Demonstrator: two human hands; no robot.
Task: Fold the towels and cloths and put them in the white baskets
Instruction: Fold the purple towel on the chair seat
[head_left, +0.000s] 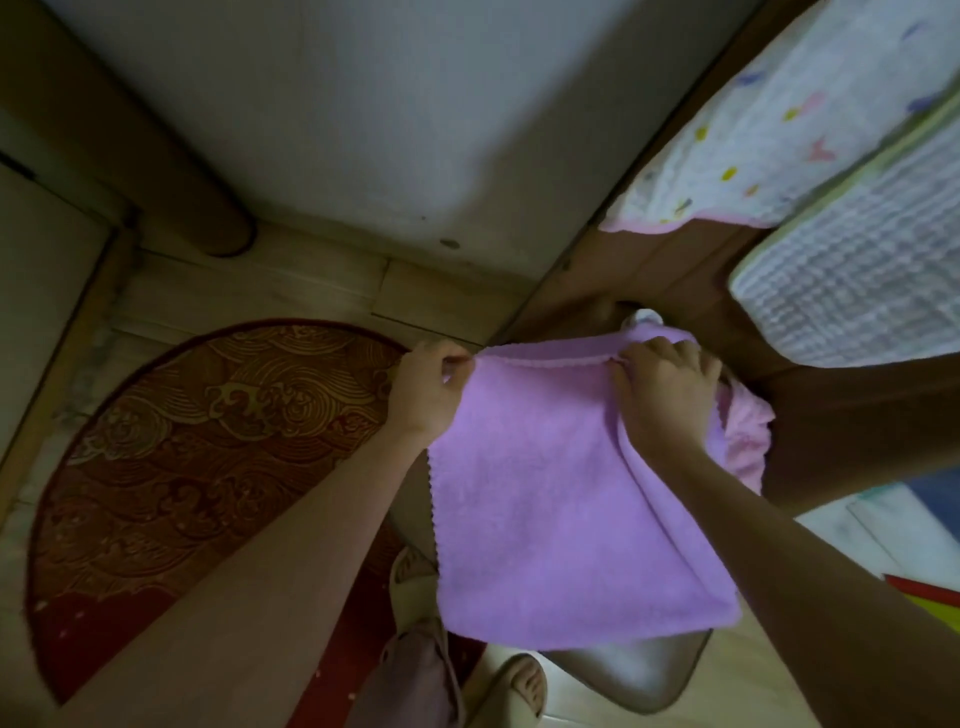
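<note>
A purple towel (561, 499) hangs in the air in front of me, held by its top edge. My left hand (428, 387) pinches the top left corner. My right hand (662, 387) grips the top edge near the right, with the cloth draped over my right wrist. A pink cloth (745, 441) bunches behind my right hand at the table's edge. A white cloth with coloured spots (779, 135) and a white waffle-weave cloth (852, 280) lie flat on the brown table (675, 280) at the right. No white basket is in view.
A red half-round mat (208, 467) with a wave pattern lies on the wooden floor at the left. My feet in beige slippers (415, 587) stand below the towel, by a brown stool seat (639, 670). A grey wall and a round pillar rise ahead.
</note>
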